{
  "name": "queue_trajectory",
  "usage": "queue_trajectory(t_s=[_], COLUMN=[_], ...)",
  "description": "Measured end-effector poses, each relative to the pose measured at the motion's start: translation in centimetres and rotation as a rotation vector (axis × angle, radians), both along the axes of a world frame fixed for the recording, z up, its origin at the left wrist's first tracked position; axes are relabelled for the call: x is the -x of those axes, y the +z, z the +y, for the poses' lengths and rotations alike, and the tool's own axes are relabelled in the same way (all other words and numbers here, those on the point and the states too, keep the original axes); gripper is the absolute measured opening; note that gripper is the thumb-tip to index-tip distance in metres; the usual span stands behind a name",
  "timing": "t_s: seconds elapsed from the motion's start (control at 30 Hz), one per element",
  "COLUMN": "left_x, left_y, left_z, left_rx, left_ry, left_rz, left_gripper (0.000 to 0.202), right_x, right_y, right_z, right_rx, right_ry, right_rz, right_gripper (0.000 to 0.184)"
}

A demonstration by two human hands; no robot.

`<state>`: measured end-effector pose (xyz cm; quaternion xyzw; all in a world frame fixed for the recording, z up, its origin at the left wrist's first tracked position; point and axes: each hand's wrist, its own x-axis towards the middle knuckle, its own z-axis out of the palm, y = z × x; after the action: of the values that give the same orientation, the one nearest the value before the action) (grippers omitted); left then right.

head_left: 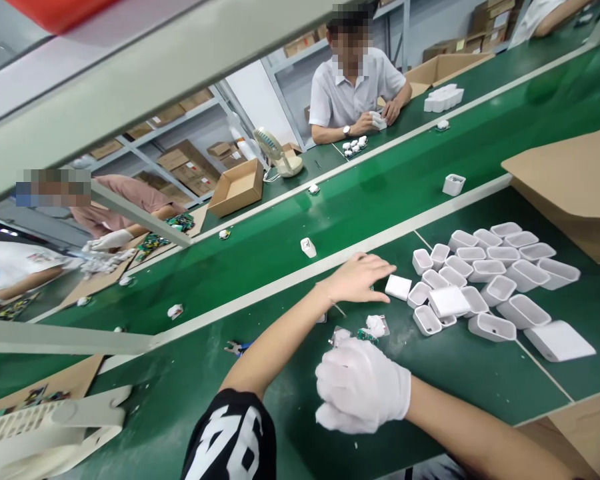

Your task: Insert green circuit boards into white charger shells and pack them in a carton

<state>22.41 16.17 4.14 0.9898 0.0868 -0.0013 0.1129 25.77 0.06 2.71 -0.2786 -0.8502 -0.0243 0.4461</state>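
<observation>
My left hand (359, 278), bare, reaches over the bench with its fingers stretched out and apart. Its fingertips are beside a white plastic case (399, 287) lying on its side; whether they touch it I cannot tell. My right hand (364, 387), in a white glove, is curled closed nearer to me, and whatever its fingers hold is hidden. Just beyond the glove lie small green circuit boards with white padding (377, 326), partly covered by the hand. To the right stand many open white cases (485, 270), with a white case (560, 341) on its side at their near end.
Blue-handled pliers (237, 347) lie left of my left forearm. A green conveyor belt (260, 257) runs beyond the bench, carrying small parts and a white case (453, 185). Cardboard (570, 180) stands at right, a white fan (55, 427) at lower left. Co-workers sit across.
</observation>
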Motion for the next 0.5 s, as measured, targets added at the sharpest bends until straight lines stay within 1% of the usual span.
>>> queue_trajectory(t_s=[0.03, 0.1, 0.13, 0.2, 0.27, 0.33, 0.37, 0.43, 0.5], left_x=[-1.1, -2.5, -2.7, -1.9, 0.4, 3.6, 5.4, 8.7, 11.3], left_y=[-0.1, -0.2, -0.1, 0.5, 1.7, 2.6, 2.9, 2.5, 1.1], left_z=[-0.7, -1.4, -1.3, -0.8, -0.3, -0.4, -0.9, -2.7, -5.2], left_rx=[-0.031, -0.083, -0.095, -0.073, -0.002, 0.104, 0.163, 0.279, 0.370], left_ry=[-0.038, -0.051, -0.033, 0.050, 0.190, 0.360, 0.438, 0.543, 0.577], left_rz=[0.051, 0.106, 0.107, 0.057, -0.072, -0.262, -0.362, -0.532, -0.636], left_gripper=[0.053, 0.044, 0.040, 0.035, 0.034, 0.033, 0.032, 0.032, 0.034], right_x=[-0.1, -0.6, -1.0, -1.9, -2.9, -3.6, -3.9, -4.2, -4.1], right_y=[0.0, 0.1, 0.2, 0.5, 0.7, 0.6, 0.5, 0.0, -0.6], right_z=[-0.1, -0.3, -0.4, -0.3, 0.2, 1.1, 1.6, 2.8, 4.0], right_rx=[-0.008, -0.015, -0.010, 0.043, 0.160, 0.308, 0.367, 0.460, 0.542], right_ry=[0.002, -0.032, -0.083, -0.219, -0.423, -0.637, -0.733, -0.872, -0.941], right_rz=[0.018, 0.074, 0.121, 0.191, 0.159, 0.015, -0.067, -0.190, -0.259], right_gripper=[0.040, 0.038, 0.037, 0.035, 0.037, 0.038, 0.037, 0.036, 0.039])
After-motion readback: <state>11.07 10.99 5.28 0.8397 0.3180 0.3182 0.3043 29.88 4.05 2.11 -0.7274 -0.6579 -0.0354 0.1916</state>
